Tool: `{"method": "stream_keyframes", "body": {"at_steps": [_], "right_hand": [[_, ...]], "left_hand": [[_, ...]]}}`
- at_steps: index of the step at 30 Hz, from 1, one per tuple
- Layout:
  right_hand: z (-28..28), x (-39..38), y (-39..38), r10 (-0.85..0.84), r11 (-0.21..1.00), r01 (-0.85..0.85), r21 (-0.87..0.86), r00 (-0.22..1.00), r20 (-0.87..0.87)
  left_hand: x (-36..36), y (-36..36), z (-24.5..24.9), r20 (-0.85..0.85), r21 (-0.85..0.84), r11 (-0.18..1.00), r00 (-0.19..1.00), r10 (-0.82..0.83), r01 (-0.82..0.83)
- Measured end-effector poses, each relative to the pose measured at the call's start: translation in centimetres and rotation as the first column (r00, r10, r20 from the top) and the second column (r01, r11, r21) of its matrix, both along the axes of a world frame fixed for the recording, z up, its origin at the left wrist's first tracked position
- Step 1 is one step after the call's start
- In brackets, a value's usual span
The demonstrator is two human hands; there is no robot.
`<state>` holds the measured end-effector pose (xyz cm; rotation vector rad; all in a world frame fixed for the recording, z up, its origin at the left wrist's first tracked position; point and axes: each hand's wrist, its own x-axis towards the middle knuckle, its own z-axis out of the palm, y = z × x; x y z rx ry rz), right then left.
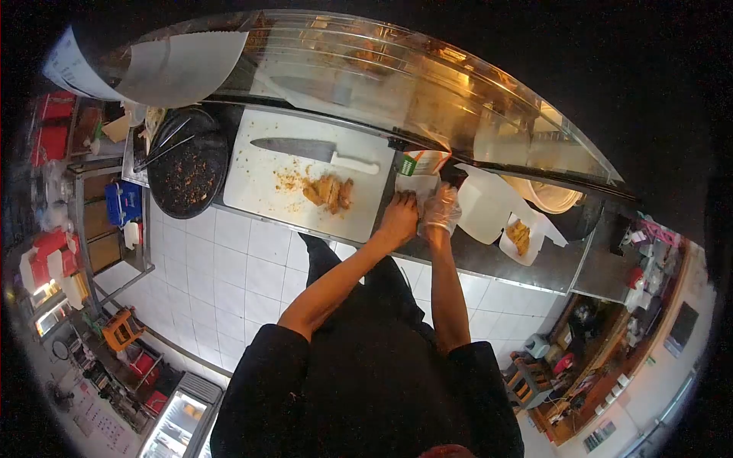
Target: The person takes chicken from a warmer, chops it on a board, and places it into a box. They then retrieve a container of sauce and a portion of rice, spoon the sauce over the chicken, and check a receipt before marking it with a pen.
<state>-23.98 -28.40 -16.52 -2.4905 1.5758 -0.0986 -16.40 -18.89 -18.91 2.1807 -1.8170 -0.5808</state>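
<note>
My left hand [399, 219], bare, is at the counter with its fingers curled in. Close beside it, my right hand [441, 208] wears a clear plastic glove, its fingers bent together. Both hands touch or lie against a white paper piece [417, 184]; what they grip is hidden. Just behind stands a carton with green and orange print [422, 162]. To the left, cut pieces of browned food [329, 192] lie among crumbs on a white cutting board [252, 183]. A large knife [313, 150] with a white handle rests on the board behind them.
At far left is a black round pan [164, 191] with crumbs and tongs [164, 153]. To the right lie an open white box [482, 204] and a paper tray [540, 229] holding food pieces [518, 237]. A round tub [556, 196] stands behind. A glass display case [427, 84] borders the counter.
</note>
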Motion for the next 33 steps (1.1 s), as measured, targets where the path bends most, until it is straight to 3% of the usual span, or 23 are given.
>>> {"method": "stream_keyframes", "body": {"at_steps": [4,6,7,8,10,11,14,16,18,19,20,21,23,24,25,26,27,28,29,30,31,32,33], "right_hand": [[2.6,0.2,0.0,-0.026,0.999,0.019,0.046,0.985,0.170],[1.0,-0.7,0.2,0.407,0.911,-0.411,0.018,0.907,0.108],[-2.8,-1.2,0.3,-0.063,0.862,-0.241,0.446,0.822,0.567],[-3.3,-1.0,-0.4,-0.062,0.862,-0.245,0.445,0.819,0.571],[-3.7,-0.4,-1.3,0.297,0.927,-0.317,0.202,0.947,0.126],[-3.7,-0.3,-1.4,0.296,0.927,-0.318,0.201,0.946,0.132],[-4.1,-0.6,-1.1,0.451,0.882,-0.415,0.224,0.881,-0.144],[-5.5,-1.4,-0.9,0.506,0.856,-0.466,0.223,0.844,-0.178],[-5.3,-3.0,-1.2,0.563,0.787,-0.582,0.204,0.813,0.148],[-3.2,-1.8,-0.6,0.200,0.798,-0.393,0.457,0.888,0.414],[0.4,-0.4,-0.5,-0.236,0.656,-0.252,0.712,0.827,0.510],[3.4,0.5,-0.6,0.304,0.871,-0.381,0.311,0.914,0.268],[3.8,2.5,2.8,0.331,0.877,-0.425,0.224,0.873,0.359],[4.1,4.1,4.9,0.363,0.884,-0.453,0.118,0.822,0.439],[4.5,6.5,7.5,0.356,0.898,-0.420,0.130,0.868,0.347],[4.9,9.6,10.1,0.339,0.914,-0.380,0.138,0.906,0.253],[5.0,12.7,11.7,0.325,0.866,-0.360,0.347,0.933,0.156],[4.9,14.9,12.9,0.314,0.788,-0.291,0.543,0.948,0.051],[4.2,15.6,14.5,0.367,0.853,-0.380,0.358,0.924,0.108],[2.2,16.1,15.8,0.446,0.885,-0.454,0.100,0.890,0.097],[0.2,16.7,16.3,0.427,0.889,-0.439,0.126,0.897,0.112],[-1.9,16.8,16.6,0.463,0.884,-0.468,-0.013,0.871,0.161],[-3.3,16.5,16.8,0.461,0.879,-0.475,0.037,0.869,0.179]], "left_hand": [[-0.3,-0.3,-0.1,0.081,-0.027,0.999,0.996,0.026,-0.023],[-0.6,-0.1,0.1,0.195,0.039,0.999,0.981,-0.016,0.008],[-0.7,0.0,0.1,0.196,0.043,0.999,0.980,-0.015,0.007],[-0.7,0.0,0.0,0.241,0.057,0.998,0.970,-0.029,0.016],[-0.7,-0.1,0.1,0.291,0.074,0.997,0.956,-0.040,0.019],[-0.8,-0.3,0.1,0.239,0.133,0.991,0.971,-0.009,-0.024],[-0.9,-0.4,-0.4,0.144,0.220,0.971,0.988,0.057,-0.088],[-1.5,-0.1,-2.3,0.203,0.171,0.984,0.979,0.010,-0.046],[-0.2,-0.1,1.5,0.263,0.255,0.967,0.964,-0.041,-0.028],[0.6,0.7,3.1,0.192,0.197,0.980,0.981,-0.005,-0.034],[1.0,1.6,3.9,0.117,0.135,0.990,0.993,0.025,-0.041],[1.2,3.2,4.2,0.126,0.141,0.989,0.992,0.033,-0.051],[1.3,8.2,5.5,-0.179,-0.268,0.930,0.961,0.211,-0.253],[1.5,10.6,5.9,-0.166,-0.151,0.942,0.947,0.275,-0.300],[1.7,13.5,5.9,-0.143,-0.033,0.939,0.931,0.335,-0.343],[2.1,16.9,5.6,-0.248,-0.016,0.911,0.884,0.395,-0.412],[2.2,20.5,2.0,-0.236,-0.077,0.886,0.871,0.430,-0.458],[3.3,23.0,1.5,-0.287,0.153,0.853,0.804,0.521,-0.499],[3.3,26.1,-0.6,-0.209,0.213,0.782,0.754,0.622,-0.586],[4.0,27.3,1.1,-0.154,0.181,0.743,0.728,0.668,-0.644],[4.3,28.5,2.0,-0.162,0.071,0.710,0.695,0.701,-0.700],[4.4,30.0,2.7,-0.172,-0.030,0.655,0.649,0.741,-0.755],[4.5,31.3,3.0,-0.156,0.025,0.616,0.605,0.781,-0.788]]}}
